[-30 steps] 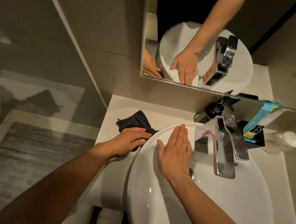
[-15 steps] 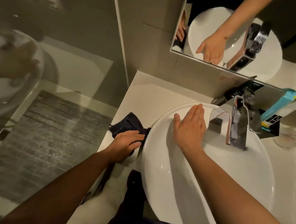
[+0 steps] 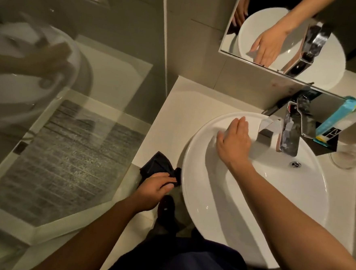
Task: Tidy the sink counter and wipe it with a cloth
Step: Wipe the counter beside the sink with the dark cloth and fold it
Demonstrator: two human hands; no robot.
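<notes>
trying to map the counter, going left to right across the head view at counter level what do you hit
dark cloth under the left hand → white basin with the right hand on its rim → chrome faucet → blue packet → clear cup

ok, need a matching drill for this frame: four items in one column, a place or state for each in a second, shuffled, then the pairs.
Column 1
1. dark cloth
2. right hand
3. faucet
4. drain

Column 2
A. at the bottom of the basin, uncovered
B. lies flat on the basin's inner wall, left of the spout
C. on the counter at the basin's left, under the left hand
D. chrome, stands at the back rim and reaches over the bowl

Pairs: 1-C, 2-B, 3-D, 4-A
</notes>
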